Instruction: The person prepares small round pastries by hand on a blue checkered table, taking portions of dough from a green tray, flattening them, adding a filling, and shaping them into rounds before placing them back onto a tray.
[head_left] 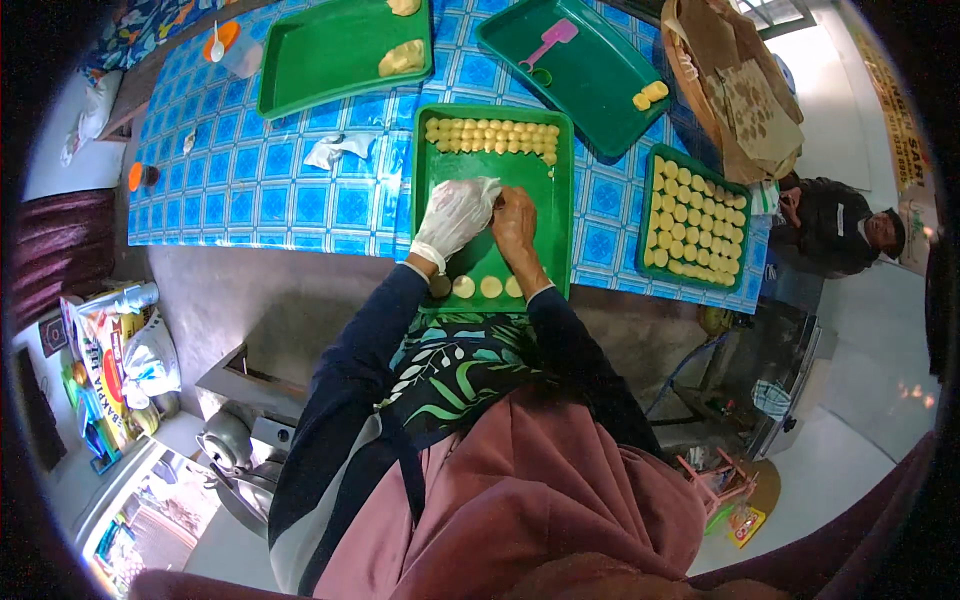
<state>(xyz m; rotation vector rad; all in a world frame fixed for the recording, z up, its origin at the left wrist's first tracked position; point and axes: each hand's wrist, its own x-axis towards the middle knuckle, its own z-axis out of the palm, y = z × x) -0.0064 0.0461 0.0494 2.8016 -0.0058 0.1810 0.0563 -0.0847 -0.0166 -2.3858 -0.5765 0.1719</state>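
My left hand [455, 218], in a clear plastic glove, and my bare right hand [514, 228] meet fingertip to fingertip over a green tray [566, 210]. Both have bent, closed fingers; whatever lies between them is hidden. Beyond the hands, rows of small yellow dough balls [490, 134] fill the tray's far end. A few pale flattened dough rounds [490, 287] lie along its near edge, close to my wrists.
A second green tray [330, 60] holds yellow dough lumps [402, 58]. The far-right tray [590, 95] carries a pink scoop [552, 42]. Dough rounds [692, 222] fill another tray. A round woven tray with brown paper [755, 100] stands behind it. A person [835, 225] is at the right.
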